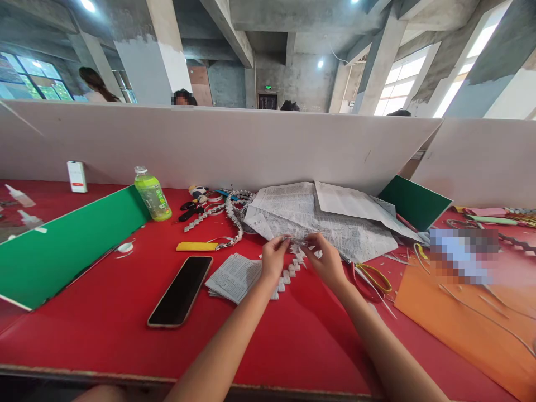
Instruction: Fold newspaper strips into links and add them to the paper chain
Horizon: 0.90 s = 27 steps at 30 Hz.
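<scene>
My left hand (274, 257) and my right hand (327, 261) meet above the red table, fingertips pinched together on the upper end of a folded-paper zigzag chain (286, 277). The chain hangs down between them, its lower end beside a stack of cut newsprint pieces (234, 274). Fingers partly hide the end being held, so its finest folds cannot be made out. Behind both hands lie large newsprint sheets (288, 209). Scissors (368, 277) with red and yellow handles rest just right of my right hand.
A black phone (180, 291) and a yellow-handled cutter (196, 246) lie to the left. Further back stand a green drink bottle (153, 195) and a green divider (79, 245). More zigzag chain (233, 215) is heaped near the white partition (201, 145). Orange board (452, 312) covers the right side.
</scene>
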Each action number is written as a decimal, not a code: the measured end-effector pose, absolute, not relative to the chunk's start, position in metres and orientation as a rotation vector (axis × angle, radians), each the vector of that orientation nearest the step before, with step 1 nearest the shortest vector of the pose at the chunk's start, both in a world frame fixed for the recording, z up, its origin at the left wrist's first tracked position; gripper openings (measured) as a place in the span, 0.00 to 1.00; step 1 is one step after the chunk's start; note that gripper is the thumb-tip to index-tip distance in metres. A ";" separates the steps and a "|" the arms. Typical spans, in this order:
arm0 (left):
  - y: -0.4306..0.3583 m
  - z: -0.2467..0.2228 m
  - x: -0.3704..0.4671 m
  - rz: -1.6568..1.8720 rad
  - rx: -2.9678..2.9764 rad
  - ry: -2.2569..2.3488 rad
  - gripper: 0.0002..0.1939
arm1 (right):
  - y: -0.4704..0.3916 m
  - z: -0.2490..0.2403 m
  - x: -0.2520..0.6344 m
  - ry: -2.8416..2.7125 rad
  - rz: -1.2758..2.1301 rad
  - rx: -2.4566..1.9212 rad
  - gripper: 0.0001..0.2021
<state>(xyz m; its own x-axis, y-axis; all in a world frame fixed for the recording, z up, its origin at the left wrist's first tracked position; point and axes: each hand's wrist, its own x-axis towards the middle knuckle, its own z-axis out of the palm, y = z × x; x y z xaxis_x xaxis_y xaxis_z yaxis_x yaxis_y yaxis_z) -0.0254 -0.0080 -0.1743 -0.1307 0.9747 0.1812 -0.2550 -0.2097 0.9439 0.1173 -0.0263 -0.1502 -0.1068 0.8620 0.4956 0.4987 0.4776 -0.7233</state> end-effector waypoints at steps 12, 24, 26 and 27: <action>-0.013 -0.172 -0.027 1.536 1.392 1.136 0.12 | -0.015 -0.151 0.124 -1.440 0.739 -1.068 0.13; -0.012 -0.169 -0.029 1.524 1.294 1.099 0.13 | -0.015 -0.152 0.125 -1.497 0.728 -1.097 0.09; -0.013 -0.168 -0.031 1.538 1.306 1.099 0.12 | -0.016 -0.153 0.124 -1.546 0.690 -1.076 0.09; -0.013 -0.167 -0.031 1.547 1.308 1.095 0.12 | -0.016 -0.153 0.124 -1.563 0.665 -1.074 0.08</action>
